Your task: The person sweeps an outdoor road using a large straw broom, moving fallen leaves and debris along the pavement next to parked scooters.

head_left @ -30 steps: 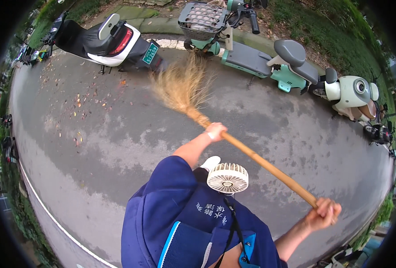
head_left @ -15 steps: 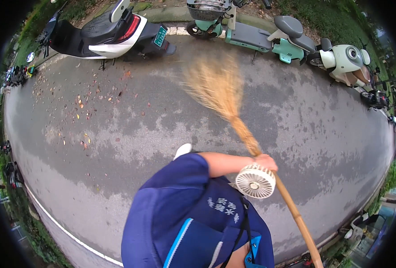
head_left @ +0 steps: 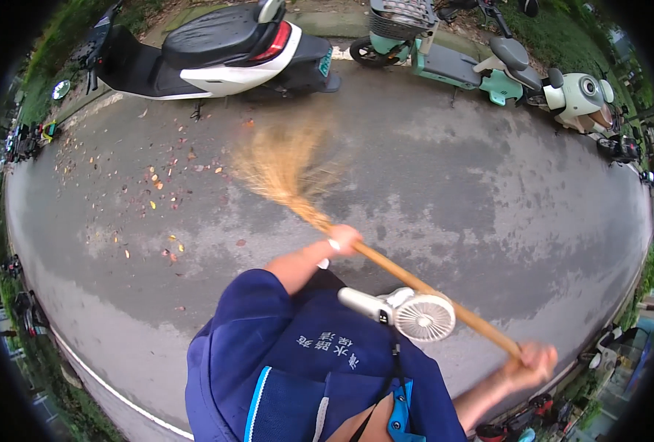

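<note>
A straw broom (head_left: 286, 158) with a long bamboo handle slants across the road, its bristles out front and blurred by motion. My left hand (head_left: 345, 239) is closed round the handle just above the bound straw. At the upper end of the handle, to the right, my right hand (head_left: 534, 366) is wrapped round it, somewhat blurred. A white portable fan (head_left: 424, 318) hangs in front of my dark blue shirt and hides nothing of either hand. Scattered fallen leaves (head_left: 156, 184) lie on the asphalt left of the bristles.
A black and white scooter (head_left: 224, 62) is parked at the front left, close beyond the bristles. Mint-green scooters (head_left: 445, 62) and a cream scooter (head_left: 581, 96) line the kerb to the right. Damp patches mark the grey road (head_left: 430, 214).
The bristles have swept leftward, and my left hand has moved left with the handle. My right hand has come into view at the handle's upper end. The fan has swung.
</note>
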`<action>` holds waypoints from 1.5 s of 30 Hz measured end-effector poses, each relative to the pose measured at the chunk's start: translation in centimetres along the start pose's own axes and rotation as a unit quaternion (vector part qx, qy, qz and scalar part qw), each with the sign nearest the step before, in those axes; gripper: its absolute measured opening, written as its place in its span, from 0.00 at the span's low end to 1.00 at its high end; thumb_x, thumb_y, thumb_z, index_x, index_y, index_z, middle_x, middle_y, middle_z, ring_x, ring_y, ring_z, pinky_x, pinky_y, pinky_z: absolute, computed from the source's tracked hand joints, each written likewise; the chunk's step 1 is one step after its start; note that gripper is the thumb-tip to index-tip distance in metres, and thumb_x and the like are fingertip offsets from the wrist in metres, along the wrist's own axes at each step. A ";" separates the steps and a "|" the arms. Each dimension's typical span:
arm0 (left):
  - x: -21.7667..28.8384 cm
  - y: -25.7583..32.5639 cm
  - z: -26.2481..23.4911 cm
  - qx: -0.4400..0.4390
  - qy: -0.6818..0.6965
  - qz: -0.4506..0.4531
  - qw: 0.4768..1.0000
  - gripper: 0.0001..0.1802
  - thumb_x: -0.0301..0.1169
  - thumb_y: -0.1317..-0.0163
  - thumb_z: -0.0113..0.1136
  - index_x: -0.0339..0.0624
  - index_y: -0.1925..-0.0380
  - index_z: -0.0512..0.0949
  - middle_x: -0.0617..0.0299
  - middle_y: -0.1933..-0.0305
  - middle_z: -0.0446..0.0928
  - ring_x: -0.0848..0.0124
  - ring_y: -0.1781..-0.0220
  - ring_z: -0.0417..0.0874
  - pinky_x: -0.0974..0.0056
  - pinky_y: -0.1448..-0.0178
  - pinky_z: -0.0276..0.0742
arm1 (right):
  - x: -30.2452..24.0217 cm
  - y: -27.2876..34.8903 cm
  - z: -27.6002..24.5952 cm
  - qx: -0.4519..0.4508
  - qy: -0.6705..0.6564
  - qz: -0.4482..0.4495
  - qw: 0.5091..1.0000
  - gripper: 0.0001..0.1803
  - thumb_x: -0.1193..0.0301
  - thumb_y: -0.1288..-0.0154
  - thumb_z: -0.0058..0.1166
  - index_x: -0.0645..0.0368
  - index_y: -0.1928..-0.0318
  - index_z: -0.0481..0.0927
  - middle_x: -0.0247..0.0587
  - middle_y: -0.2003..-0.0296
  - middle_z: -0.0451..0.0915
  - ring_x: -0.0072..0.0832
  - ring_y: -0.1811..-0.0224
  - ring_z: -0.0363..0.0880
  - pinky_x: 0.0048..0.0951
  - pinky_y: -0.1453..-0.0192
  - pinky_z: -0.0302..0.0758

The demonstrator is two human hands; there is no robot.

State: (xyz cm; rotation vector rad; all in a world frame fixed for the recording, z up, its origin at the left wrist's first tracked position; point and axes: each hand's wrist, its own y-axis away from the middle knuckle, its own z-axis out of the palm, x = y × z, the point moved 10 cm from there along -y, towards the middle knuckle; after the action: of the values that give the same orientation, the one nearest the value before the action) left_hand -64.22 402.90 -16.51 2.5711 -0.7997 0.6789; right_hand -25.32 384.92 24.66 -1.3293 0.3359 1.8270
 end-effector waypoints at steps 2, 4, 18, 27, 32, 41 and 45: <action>-13.0 8.9 -3.1 -0.025 -0.018 -0.130 0.991 0.08 0.36 0.59 0.62 0.52 0.75 0.82 0.55 0.72 0.80 0.53 0.65 0.82 0.51 0.60 0.77 | 8.5 7.8 8.1 0.020 0.047 0.101 0.994 0.06 0.81 0.44 0.47 0.58 0.67 0.70 0.28 0.86 0.62 0.18 0.87 0.60 0.24 0.79 0.70; -21.3 17.9 -7.2 -0.030 -0.052 -0.212 0.976 0.08 0.34 0.58 0.61 0.52 0.74 0.82 0.54 0.69 0.80 0.54 0.62 0.81 0.52 0.57 0.77 | 13.9 14.7 14.4 -0.071 -0.017 0.173 0.982 0.06 0.78 0.42 0.49 0.55 0.64 0.75 0.27 0.86 0.62 0.20 0.84 0.61 0.32 0.69 0.72; 11.1 35.7 1.9 -0.016 0.049 0.251 0.967 0.10 0.40 0.62 0.64 0.53 0.80 0.74 0.62 0.79 0.74 0.58 0.71 0.78 0.51 0.68 0.73 | -30.5 46.5 -4.3 0.241 0.102 -0.239 0.935 0.05 0.72 0.43 0.50 0.58 0.73 0.70 0.27 0.91 0.50 0.21 0.89 0.56 0.24 0.85 0.56; 18.3 46.2 6.4 -0.104 0.179 0.369 0.906 0.08 0.38 0.61 0.61 0.49 0.82 0.76 0.59 0.80 0.76 0.57 0.69 0.80 0.54 0.64 0.73 | -41.4 70.2 3.2 0.172 0.195 -0.315 0.913 0.06 0.73 0.43 0.47 0.54 0.76 0.67 0.26 0.89 0.52 0.20 0.89 0.54 0.26 0.81 0.60; -1.5 60.0 3.3 -0.148 0.053 0.254 0.954 0.07 0.40 0.60 0.61 0.51 0.82 0.80 0.59 0.77 0.79 0.56 0.69 0.82 0.52 0.68 0.77 | -34.8 78.0 0.7 0.270 0.224 -0.234 0.907 0.03 0.75 0.41 0.47 0.61 0.70 0.70 0.27 0.86 0.53 0.18 0.85 0.55 0.21 0.77 0.60; -51.9 85.5 -9.3 -0.182 -0.107 -0.096 0.973 0.10 0.38 0.58 0.64 0.49 0.74 0.81 0.54 0.69 0.81 0.55 0.63 0.82 0.55 0.57 0.77 | 0.8 98.2 22.0 0.110 -0.045 0.231 0.966 0.03 0.77 0.41 0.52 0.56 0.67 0.73 0.27 0.84 0.60 0.22 0.80 0.62 0.42 0.60 0.77; -50.2 92.4 -12.2 -0.116 -0.140 -0.103 0.978 0.07 0.35 0.60 0.64 0.52 0.77 0.81 0.57 0.74 0.79 0.56 0.65 0.81 0.54 0.59 0.77 | -3.9 104.6 20.8 0.093 -0.070 0.193 0.974 0.03 0.75 0.40 0.52 0.55 0.65 0.75 0.27 0.84 0.60 0.22 0.79 0.61 0.43 0.58 0.76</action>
State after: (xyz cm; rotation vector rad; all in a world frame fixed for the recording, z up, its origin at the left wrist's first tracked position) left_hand -160.42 358.59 -15.75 2.5144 -0.6388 0.1512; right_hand -116.71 331.58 10.85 -1.0519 0.7107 2.1346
